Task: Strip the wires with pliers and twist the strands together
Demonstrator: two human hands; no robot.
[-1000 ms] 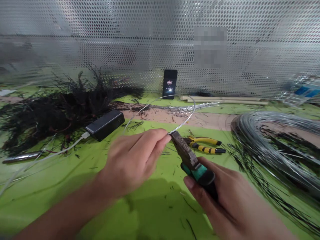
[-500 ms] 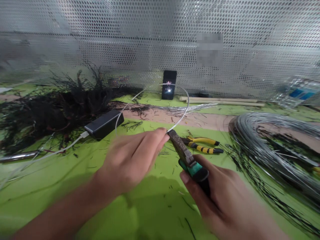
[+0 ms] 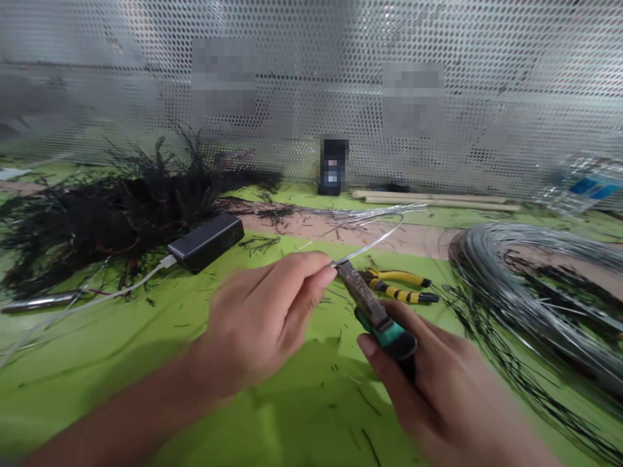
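Note:
Between thumb and fingers, my left hand pinches a silvery wire, which curves up and away to the right. My right hand is wrapped round the green-and-black handles of a pair of pliers. The jaws of these pliers are at the wire, right beside my left fingertips. Whether the jaws are fully closed on it, I cannot tell. Just behind the jaws, a second pair of pliers with yellow-and-black handles lies on the green table.
A large coil of wire lies at right, with thin dark strands beside it. At left are a black power bank with a white cable and a dark bristly heap. Sticks and a phone are at the back.
The wire's big loop above my hands has swung down into a short curve toward the right. Both hands and the pliers have shifted slightly right and down.

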